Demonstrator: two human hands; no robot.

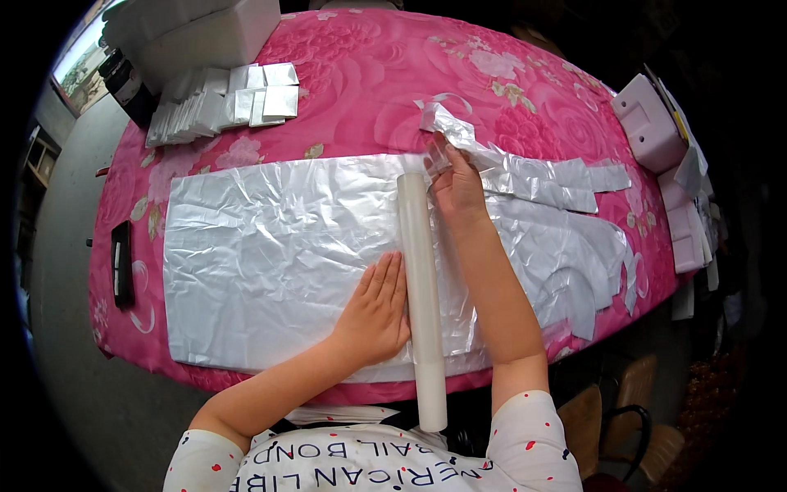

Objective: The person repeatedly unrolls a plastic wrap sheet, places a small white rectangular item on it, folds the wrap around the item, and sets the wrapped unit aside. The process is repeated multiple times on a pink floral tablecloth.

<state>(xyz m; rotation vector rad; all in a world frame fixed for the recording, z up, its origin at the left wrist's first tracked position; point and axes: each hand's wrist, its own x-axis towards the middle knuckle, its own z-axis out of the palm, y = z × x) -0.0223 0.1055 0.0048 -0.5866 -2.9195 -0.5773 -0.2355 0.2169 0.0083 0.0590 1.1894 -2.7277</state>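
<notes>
A white tube (pixel 421 295) lies across silvery plastic bags (pixel 270 262), overhanging the near edge of the tabletop (pixel 361 98).
The left hand (pixel 375 318) lies flat at its left side, fingers straight, gripping nothing; the right hand (pixel 456 180) curls its fingers by the far end, hold unclear. White packets (pixel 221 102) sit far left.

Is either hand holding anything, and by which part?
The right hand appears to pinch the plastic film near its crumpled upper end; grip partly blurred. The left hand holds nothing, flat beside the roll.
</notes>
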